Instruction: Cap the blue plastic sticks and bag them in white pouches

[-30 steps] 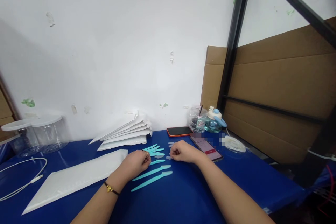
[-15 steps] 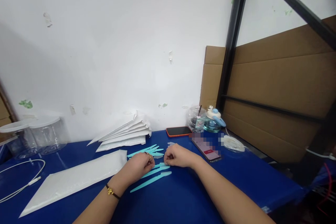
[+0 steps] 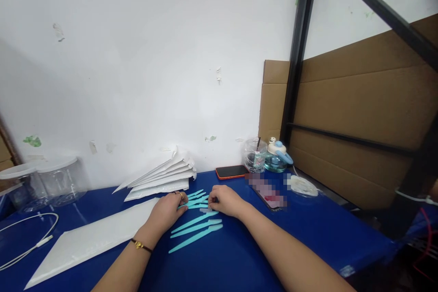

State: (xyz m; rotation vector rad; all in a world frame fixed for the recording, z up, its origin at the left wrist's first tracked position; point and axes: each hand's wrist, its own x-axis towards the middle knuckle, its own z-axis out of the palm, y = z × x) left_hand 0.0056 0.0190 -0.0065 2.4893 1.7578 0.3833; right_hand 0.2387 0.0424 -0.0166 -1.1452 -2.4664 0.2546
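Several teal eyebrow razors [image 3: 196, 238] lie on the blue table in front of me, three of them spread apart with their blade ends to the right. Farther back, more razors [image 3: 195, 195] are bunched between my two hands. My left hand [image 3: 168, 211] has its fingers closed at the handle end of a razor in the bunch. Across from it, my right hand [image 3: 226, 200] pinches at the blade end, and its curled fingers hide part of it. A small clear piece [image 3: 205, 210] shows just below the right fingertips.
A white padded envelope [image 3: 97, 239] lies at left, with a stack of envelopes [image 3: 160, 178] against the wall. Clear jars [image 3: 61, 180] and a white cable [image 3: 44, 239] are farther left. Two phones [image 3: 232, 172], a plastic cup [image 3: 255, 157], and a teapot-like bottle [image 3: 276, 159] stand back right.
Both hands have shifted slightly back and left, from the nearer razors to the bunch. A third razor now lies free in the near row, uncovered by my hands.
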